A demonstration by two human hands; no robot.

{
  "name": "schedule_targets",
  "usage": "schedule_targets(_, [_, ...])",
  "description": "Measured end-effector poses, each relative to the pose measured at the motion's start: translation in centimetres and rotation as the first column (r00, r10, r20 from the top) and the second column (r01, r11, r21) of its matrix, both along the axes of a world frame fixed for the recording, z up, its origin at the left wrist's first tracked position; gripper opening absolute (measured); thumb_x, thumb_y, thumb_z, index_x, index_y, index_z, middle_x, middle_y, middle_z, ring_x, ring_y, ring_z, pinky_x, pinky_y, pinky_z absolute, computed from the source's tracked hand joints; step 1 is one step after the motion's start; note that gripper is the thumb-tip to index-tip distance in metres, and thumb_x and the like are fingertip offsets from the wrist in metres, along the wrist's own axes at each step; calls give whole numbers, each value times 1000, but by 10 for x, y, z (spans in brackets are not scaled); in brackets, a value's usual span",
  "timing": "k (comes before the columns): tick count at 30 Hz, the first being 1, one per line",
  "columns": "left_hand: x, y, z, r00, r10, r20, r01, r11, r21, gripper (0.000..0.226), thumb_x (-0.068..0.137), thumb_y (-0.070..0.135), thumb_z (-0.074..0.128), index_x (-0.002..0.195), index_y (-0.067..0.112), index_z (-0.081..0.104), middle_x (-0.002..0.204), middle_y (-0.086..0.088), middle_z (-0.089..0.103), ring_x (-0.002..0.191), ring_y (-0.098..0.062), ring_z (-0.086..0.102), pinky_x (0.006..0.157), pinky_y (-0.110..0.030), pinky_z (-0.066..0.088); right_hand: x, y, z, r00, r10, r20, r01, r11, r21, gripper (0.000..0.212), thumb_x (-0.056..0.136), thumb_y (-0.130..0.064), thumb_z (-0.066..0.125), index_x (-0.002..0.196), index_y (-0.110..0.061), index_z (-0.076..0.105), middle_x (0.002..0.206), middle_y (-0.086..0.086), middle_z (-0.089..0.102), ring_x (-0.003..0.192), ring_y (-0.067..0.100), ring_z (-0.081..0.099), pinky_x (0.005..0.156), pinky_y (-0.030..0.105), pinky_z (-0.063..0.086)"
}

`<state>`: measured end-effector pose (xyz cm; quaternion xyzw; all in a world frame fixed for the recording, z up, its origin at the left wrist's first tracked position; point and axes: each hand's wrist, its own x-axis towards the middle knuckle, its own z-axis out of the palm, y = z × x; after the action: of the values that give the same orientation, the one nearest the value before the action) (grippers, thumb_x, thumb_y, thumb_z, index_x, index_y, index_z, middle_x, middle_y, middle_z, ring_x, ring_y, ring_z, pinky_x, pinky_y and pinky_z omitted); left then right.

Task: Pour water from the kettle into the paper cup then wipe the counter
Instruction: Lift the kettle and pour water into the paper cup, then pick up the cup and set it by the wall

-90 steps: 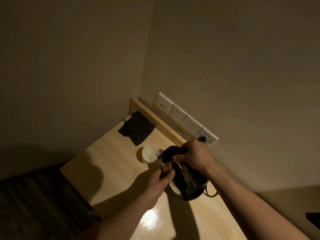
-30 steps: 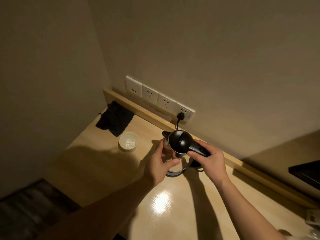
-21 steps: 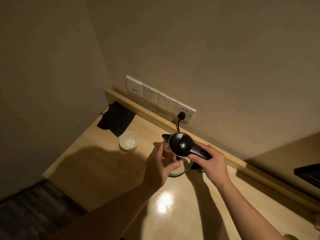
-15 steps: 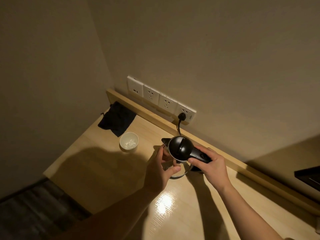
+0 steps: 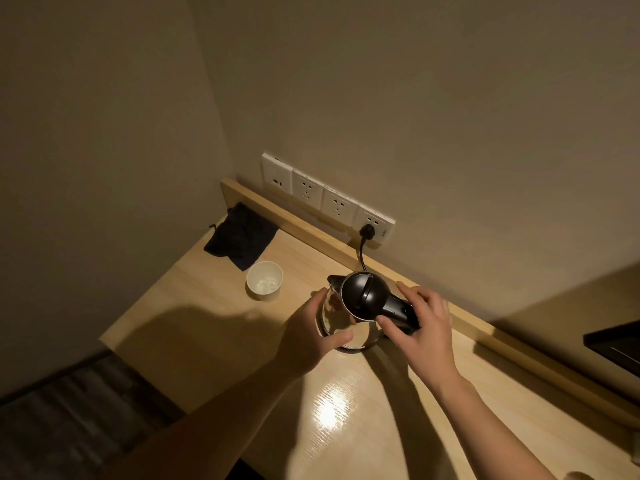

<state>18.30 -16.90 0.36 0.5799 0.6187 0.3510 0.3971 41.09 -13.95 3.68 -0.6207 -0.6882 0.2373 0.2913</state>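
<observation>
The steel kettle (image 5: 363,296) with a black lid and handle stands upright on the wooden counter (image 5: 207,327), its cord running up to the wall. A white paper cup (image 5: 264,281) with water in it sits to the kettle's left, apart from it. My left hand (image 5: 308,337) curves loosely beside the kettle's body, fingers apart. My right hand (image 5: 427,330) hovers at the black handle with fingers spread, not wrapped around it. A dark cloth (image 5: 240,237) lies in the far left corner, behind the cup.
A row of white wall sockets (image 5: 325,199) sits above the counter's raised back edge, with the kettle's plug (image 5: 366,232) in the rightmost one. A dark flat object (image 5: 616,344) juts in at the right. The counter's left edge drops to dark floor (image 5: 69,427).
The kettle went from tilted over the cup to upright on the counter right of it. My right hand's fingers have since spread off the handle, and my left hand has loosened beside the body.
</observation>
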Motion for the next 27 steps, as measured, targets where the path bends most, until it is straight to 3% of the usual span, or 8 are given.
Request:
schedule_targets(1, [-11,0,4,1000,-1,-17,1,1000,1,74,75,38,85,141,16,60,132,14,64,122,-7,62,98,-9,46,-6,-3,4,999,-11,41,8,997,77,54,87,-39,83,137,-25,65,120,-13,51,115,10,43,97,44,45])
schedule_targets(3, [-38,-2,11,998,22,-66,-22,1000,-4,84,75,45,81,148,12,56,142,3,64,130,-15,60,105,-26,52,-26,-11,16,998,42,47,-49,986,160,47,90,-37,78,132,-21,67,120,-9,59,114,11,49,94,44,49])
schedule_targets(6, [-84,-5,15,986,59,-155,-56,998,23,84,76,57,72,144,8,59,140,-13,67,125,-27,68,98,-46,61,-71,-23,30,960,281,13,-281,953,112,42,94,-45,68,131,-23,66,120,-15,60,113,7,58,95,36,55])
schedule_targets(10, [-141,3,17,964,77,-254,-71,997,33,87,74,59,71,138,1,62,130,-19,71,115,-30,71,93,-40,61,-132,-22,19,905,421,54,-413,903,-116,60,93,-62,55,143,-28,55,131,-7,59,118,8,59,100,34,56])
schedule_targets(15, [-194,32,4,934,-78,-349,31,990,-137,90,71,28,97,145,-1,55,138,-21,66,126,-37,64,103,-40,51,-189,8,-10,959,278,63,-239,904,-354,82,90,-48,76,157,-22,38,153,2,48,135,17,53,110,36,51])
schedule_targets(19, [-214,58,-8,914,-226,-336,148,959,-242,93,79,28,92,156,8,43,155,-11,54,142,-30,52,116,-37,43,-215,33,-30,995,99,17,-78,871,-485,99,82,-41,86,160,-18,30,161,7,43,143,25,48,116,44,47])
schedule_targets(22, [-214,77,-14,875,-342,-342,229,916,-329,88,83,33,88,156,22,41,157,-1,50,143,-23,49,119,-40,42,-227,45,-37,997,76,-22,-76,839,-539,90,81,-33,88,155,-16,39,154,7,52,139,26,52,111,40,48])
schedule_targets(27, [-211,95,-22,858,-396,-327,294,901,-319,72,81,33,89,142,30,50,140,5,62,129,-18,59,110,-41,51,-244,49,-44,999,27,-39,-43,866,-499,73,80,-34,89,142,-19,53,139,3,64,114,13,58,95,28,45])
